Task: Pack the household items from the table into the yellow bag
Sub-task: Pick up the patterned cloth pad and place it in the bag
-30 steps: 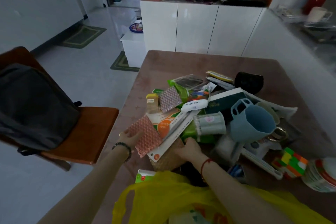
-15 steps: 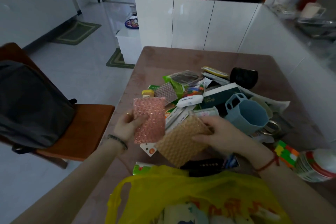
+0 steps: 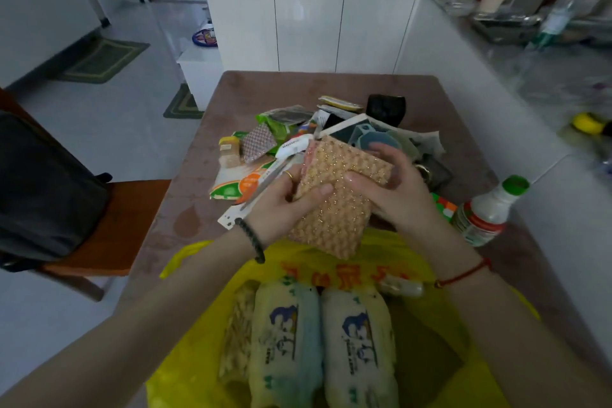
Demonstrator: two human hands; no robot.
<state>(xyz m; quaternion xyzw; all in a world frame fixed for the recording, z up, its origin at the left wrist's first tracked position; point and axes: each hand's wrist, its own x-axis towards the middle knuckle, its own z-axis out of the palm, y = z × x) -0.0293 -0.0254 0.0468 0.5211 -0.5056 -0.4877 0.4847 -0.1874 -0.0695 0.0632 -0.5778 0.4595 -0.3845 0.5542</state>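
Both my hands hold a stack of glittery scouring pads above the near table edge. The tan pad (image 3: 337, 205) faces me, and a pink pad (image 3: 309, 156) shows only as a strip behind its upper left edge. My left hand (image 3: 281, 209) grips the stack's left side and my right hand (image 3: 394, 189) its right side. Just below, the yellow bag (image 3: 427, 325) lies open, with two white wrapped packs (image 3: 324, 344) and another tan pad (image 3: 236, 338) inside. A pile of household items (image 3: 265, 149) covers the table behind my hands.
A white bottle with a green cap (image 3: 486, 212) lies right of my hands, next to a colourful cube (image 3: 445, 207). A black cup (image 3: 385, 108) stands at the pile's far side. Left of the table (image 3: 265, 89) stands a wooden chair (image 3: 109, 225) bearing a dark backpack (image 3: 43, 189).
The pink pad in my left hand and the tan pad in my right came together into one stack, now held over the bag. My view has tipped down, showing the bag's inside.
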